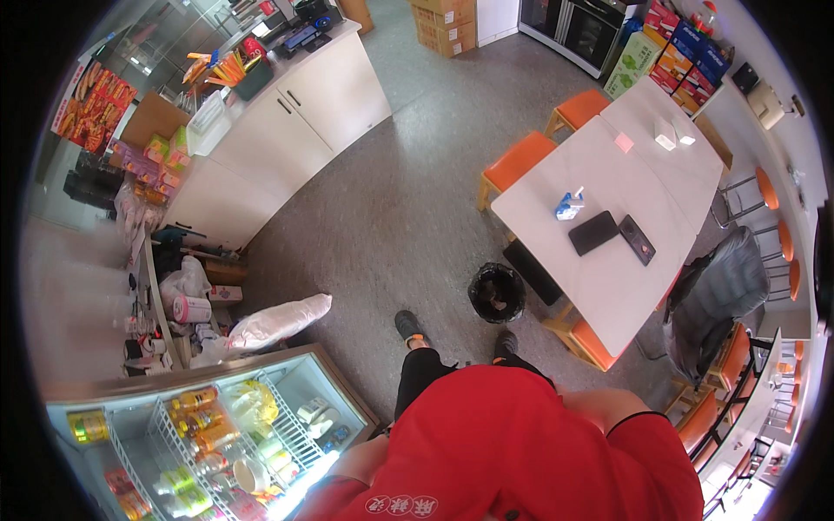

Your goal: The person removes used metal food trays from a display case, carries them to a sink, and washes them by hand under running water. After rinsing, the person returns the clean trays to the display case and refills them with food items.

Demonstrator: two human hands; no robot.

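Observation:
Neither of my hands is in view; my red shirt hides them. Bare skin of an arm shows on each side of the shirt. At my left stands a lit display fridge with wire shelves. Orange drink bottles, green-labelled bottles, a pale paper cup and a yellow-and-white bag stand or lie inside. Before my feet, on the grey floor, is a waste bin with a black liner. A white plastic sack leans out from beside the fridge.
A white table at the right bears a black case, a phone and a blue-and-white packet. Orange stools line it. A grey padded chair stands beyond. A white counter is ahead left, cardboard boxes farther ahead.

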